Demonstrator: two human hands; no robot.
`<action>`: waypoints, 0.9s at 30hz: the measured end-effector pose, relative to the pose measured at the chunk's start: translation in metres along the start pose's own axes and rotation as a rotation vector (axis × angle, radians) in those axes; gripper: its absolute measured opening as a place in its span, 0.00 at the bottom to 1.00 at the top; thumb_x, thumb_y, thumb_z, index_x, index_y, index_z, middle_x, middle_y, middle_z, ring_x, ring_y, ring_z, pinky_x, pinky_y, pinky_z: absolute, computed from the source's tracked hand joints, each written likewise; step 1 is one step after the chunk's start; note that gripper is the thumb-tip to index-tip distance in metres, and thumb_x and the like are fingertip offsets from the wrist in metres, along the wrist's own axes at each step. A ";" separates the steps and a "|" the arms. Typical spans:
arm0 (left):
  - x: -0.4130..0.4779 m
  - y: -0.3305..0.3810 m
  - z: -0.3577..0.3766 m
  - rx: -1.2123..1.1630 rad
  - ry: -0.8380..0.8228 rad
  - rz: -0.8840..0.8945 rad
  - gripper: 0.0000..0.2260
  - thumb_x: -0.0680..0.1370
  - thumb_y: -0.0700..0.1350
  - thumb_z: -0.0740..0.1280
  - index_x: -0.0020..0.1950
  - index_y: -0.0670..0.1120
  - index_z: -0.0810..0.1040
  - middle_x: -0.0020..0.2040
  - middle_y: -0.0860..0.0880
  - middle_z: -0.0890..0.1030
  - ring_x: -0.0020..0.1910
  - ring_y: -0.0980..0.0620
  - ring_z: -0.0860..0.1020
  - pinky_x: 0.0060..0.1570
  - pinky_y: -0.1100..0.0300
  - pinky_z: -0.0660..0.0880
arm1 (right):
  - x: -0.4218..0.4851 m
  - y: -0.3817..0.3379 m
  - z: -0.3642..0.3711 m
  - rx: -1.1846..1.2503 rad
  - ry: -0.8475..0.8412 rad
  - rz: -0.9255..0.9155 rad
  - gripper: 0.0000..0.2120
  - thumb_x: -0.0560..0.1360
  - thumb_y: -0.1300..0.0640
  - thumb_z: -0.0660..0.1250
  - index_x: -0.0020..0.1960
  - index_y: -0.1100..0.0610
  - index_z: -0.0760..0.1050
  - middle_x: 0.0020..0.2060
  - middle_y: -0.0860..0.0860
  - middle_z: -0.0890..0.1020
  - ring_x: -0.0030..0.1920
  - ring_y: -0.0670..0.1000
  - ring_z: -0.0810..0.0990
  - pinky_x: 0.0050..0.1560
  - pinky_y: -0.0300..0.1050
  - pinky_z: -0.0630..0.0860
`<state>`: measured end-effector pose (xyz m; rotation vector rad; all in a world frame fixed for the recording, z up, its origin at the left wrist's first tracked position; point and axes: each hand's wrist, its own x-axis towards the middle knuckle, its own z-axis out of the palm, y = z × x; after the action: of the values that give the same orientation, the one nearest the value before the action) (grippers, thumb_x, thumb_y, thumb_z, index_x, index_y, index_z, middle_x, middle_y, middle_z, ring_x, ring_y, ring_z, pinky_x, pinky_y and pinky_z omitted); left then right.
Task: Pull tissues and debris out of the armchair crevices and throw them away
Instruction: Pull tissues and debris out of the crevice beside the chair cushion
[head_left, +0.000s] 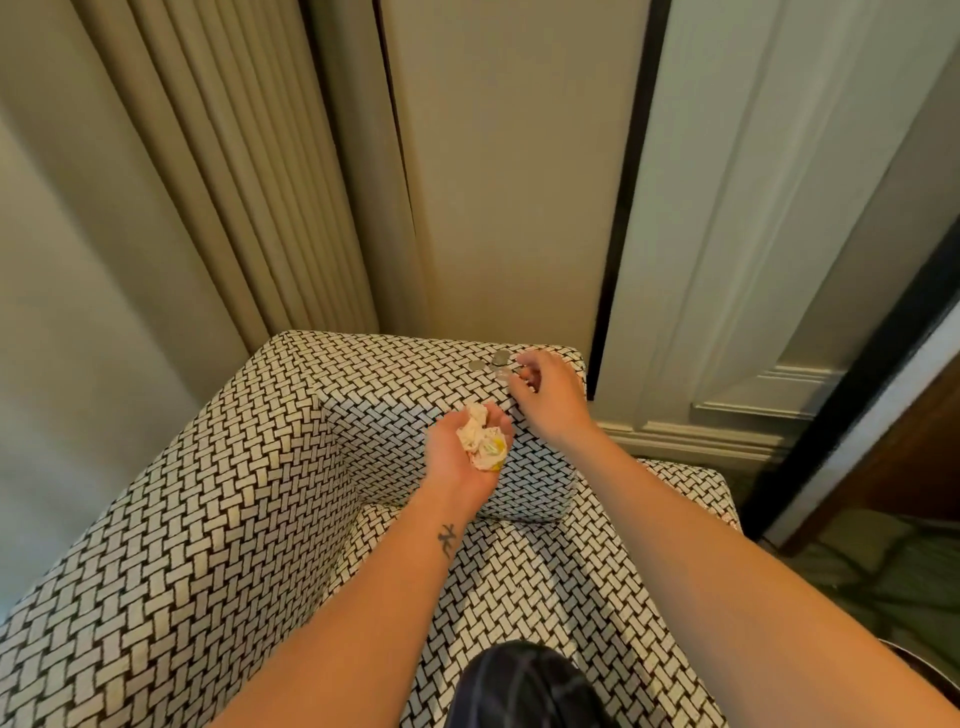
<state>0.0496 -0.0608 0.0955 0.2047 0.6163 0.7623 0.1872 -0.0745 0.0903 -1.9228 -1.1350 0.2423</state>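
Note:
The armchair (197, 509) is covered in a black-and-white woven pattern and fills the lower half of the view. My left hand (460, 457) is palm up over the chair's back corner and cups crumpled tissues (480, 441) with yellow and green bits. My right hand (545, 397) reaches to the top of the backrest, its fingers curled at a small clear piece (503, 373). Two coins (488, 361) lie on the backrest top just left of those fingers. Whether the fingers hold the clear piece I cannot tell.
Beige pleated curtains (223, 171) hang behind the chair on the left. A panelled wall with a black strip (623, 197) and a baseboard stands behind on the right. Patterned floor (883, 571) shows at the right. My dark-clothed knee (524, 686) is over the seat.

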 end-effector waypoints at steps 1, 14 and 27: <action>-0.001 -0.003 0.000 0.009 -0.006 -0.002 0.10 0.84 0.39 0.57 0.59 0.36 0.74 0.45 0.40 0.79 0.38 0.47 0.80 0.37 0.57 0.82 | -0.004 0.000 -0.003 0.005 -0.005 -0.008 0.14 0.80 0.50 0.67 0.63 0.53 0.77 0.51 0.46 0.77 0.55 0.50 0.76 0.61 0.55 0.75; -0.001 -0.104 0.027 0.081 -0.093 -0.110 0.17 0.83 0.47 0.55 0.54 0.36 0.77 0.42 0.40 0.80 0.39 0.46 0.79 0.47 0.56 0.77 | -0.089 0.054 -0.091 0.220 -0.009 0.081 0.11 0.83 0.60 0.61 0.61 0.54 0.78 0.58 0.49 0.80 0.55 0.43 0.79 0.55 0.36 0.78; 0.001 -0.320 0.046 0.343 -0.097 -0.385 0.16 0.82 0.48 0.56 0.57 0.39 0.77 0.48 0.39 0.79 0.46 0.43 0.79 0.58 0.49 0.75 | -0.188 0.209 -0.205 0.458 0.182 0.504 0.10 0.82 0.58 0.65 0.62 0.55 0.79 0.55 0.49 0.82 0.55 0.46 0.81 0.52 0.38 0.77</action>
<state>0.2639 -0.2859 0.0078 0.4216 0.6671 0.2697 0.3218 -0.3856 0.0105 -1.7376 -0.4096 0.5374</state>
